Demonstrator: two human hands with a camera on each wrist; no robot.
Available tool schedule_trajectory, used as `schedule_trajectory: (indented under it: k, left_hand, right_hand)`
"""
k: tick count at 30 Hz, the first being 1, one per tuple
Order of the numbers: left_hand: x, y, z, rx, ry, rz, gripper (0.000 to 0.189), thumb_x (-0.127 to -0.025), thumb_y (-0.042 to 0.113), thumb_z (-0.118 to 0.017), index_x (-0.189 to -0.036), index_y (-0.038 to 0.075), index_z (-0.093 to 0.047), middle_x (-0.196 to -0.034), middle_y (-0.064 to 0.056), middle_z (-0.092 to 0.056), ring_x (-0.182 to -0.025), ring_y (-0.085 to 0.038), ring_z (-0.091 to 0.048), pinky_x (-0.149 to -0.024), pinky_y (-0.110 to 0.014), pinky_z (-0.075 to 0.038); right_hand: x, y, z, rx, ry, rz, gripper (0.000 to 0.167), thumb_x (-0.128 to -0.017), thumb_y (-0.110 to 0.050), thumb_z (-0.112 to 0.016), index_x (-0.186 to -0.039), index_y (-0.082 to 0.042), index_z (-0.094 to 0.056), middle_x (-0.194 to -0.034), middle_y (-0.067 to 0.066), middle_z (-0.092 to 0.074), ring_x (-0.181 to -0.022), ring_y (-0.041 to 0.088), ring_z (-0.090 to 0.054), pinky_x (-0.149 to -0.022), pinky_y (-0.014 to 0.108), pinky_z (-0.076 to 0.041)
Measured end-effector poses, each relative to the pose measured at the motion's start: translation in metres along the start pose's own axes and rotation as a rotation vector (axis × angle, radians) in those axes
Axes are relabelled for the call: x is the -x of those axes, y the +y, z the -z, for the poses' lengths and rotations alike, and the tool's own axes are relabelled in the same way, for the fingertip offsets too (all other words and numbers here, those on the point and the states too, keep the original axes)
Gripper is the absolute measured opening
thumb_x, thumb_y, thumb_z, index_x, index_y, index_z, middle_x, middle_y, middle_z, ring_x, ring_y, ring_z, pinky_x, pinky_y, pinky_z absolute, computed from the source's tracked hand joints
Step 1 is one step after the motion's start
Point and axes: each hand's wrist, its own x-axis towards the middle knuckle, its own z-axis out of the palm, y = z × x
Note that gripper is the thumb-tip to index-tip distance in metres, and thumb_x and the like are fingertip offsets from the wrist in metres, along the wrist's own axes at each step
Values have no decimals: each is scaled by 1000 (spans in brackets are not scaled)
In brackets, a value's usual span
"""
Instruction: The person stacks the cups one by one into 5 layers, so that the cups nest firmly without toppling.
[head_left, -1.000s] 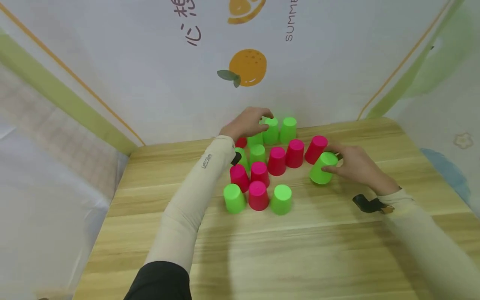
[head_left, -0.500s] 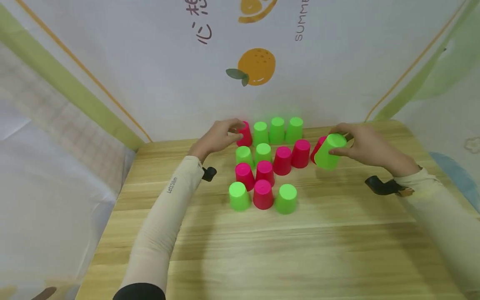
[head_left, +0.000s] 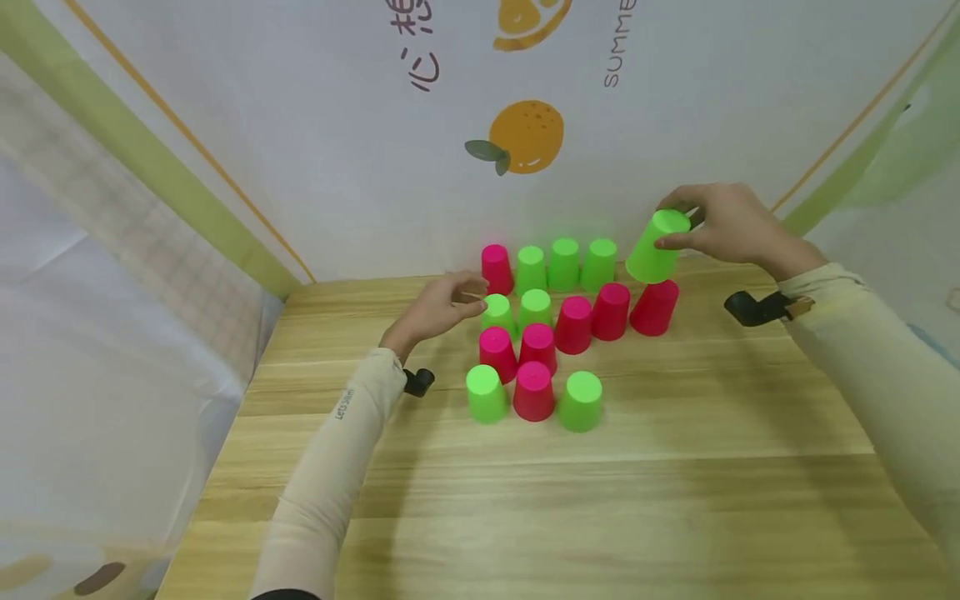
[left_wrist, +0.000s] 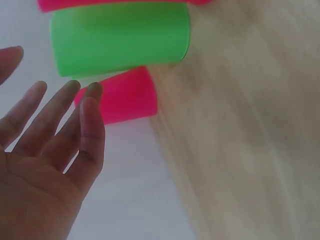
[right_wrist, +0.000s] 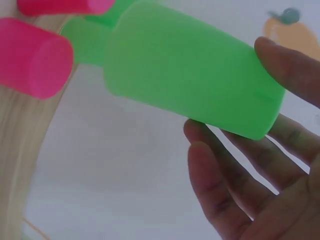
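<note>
My right hand point(head_left: 723, 223) grips a green cup point(head_left: 654, 254) near its narrow end, thumb on one side and fingers on the other. The cup hangs upside down and slightly tilted, over the far side of the table, overlapping the top of a pink cup point(head_left: 655, 310). In the right wrist view the same green cup point(right_wrist: 190, 70) fills the middle. My left hand point(head_left: 438, 308) holds nothing; its fingers are loosely bent beside a green cup point(head_left: 497, 313) at the left of the group. The left wrist view shows those fingers in front of a pink cup point(left_wrist: 130, 97).
Several upside-down cups stand in rows: a back row with a pink cup point(head_left: 496, 268) and green cups point(head_left: 564, 265), pink cups point(head_left: 574, 327) in the middle, and a front row with a pink cup point(head_left: 533, 393) between green ones. A printed white cloth point(head_left: 360, 183) hangs behind the wooden table point(head_left: 525, 500).
My right hand has lifted the green cup off the table and carried it toward the back. My left hand has drawn away from the back-row cups, leftward and nearer.
</note>
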Motion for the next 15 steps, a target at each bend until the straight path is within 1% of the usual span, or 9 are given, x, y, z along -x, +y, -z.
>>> schedule_trajectory:
  k: [1, 3, 5, 8, 11, 15]
  left_hand:
    - [0, -2, -2, 17, 4, 6, 45, -98, 21, -64, -140, 7, -54, -141, -13, -59, -127, -32, -62, -103, -43, -55]
    - [0, -5, -6, 47, 7, 20, 47, -97, 23, -66, -140, 8, -54, -142, -12, -58, -127, -31, -62, -104, -43, -55]
    - [0, -8, -9, 66, 7, 37, 50, -96, 24, -68, -141, 9, -54, -142, -10, -58, -127, -31, -61, -103, -44, -55]
    - [0, -11, -13, 87, 2, 52, 53, -94, 24, -69, -142, 8, -53, -142, -9, -58, -128, -31, -60, -104, -45, -55]
    - [-2, -13, -16, 102, 6, 51, 53, -94, 22, -70, -142, 7, -53, -141, -10, -59, -128, -32, -60, -105, -45, -54]
    - [-4, -15, -19, 108, 13, 46, 53, -93, 20, -70, -141, 7, -53, -140, -11, -60, -128, -32, -60, -107, -44, -53]
  right_hand:
    - [-5, 2, -1, -1, -7, -16, 45, -87, -30, -78, -123, -5, -65, -117, 25, -70, -94, 42, -72, -70, 35, -52]
    - [-15, 8, -4, -9, -19, -47, 47, -89, -31, -76, -123, -2, -64, -119, 27, -68, -98, 44, -70, -74, 41, -53]
    - [-24, 15, -10, -23, -33, -84, 47, -89, -29, -75, -124, 0, -63, -123, 29, -66, -104, 46, -66, -82, 49, -54]
    - [-34, 26, -22, -45, -66, -138, 47, -90, -26, -72, -125, 4, -61, -127, 32, -62, -113, 49, -58, -94, 61, -49]
    - [-43, 35, -34, -44, -110, -182, 48, -90, -23, -71, -126, 6, -59, -129, 34, -58, -118, 50, -52, -99, 64, -44]
    - [-53, 43, -48, -56, -148, -222, 49, -89, -20, -71, -128, 7, -57, -132, 35, -56, -122, 50, -47, -103, 64, -40]
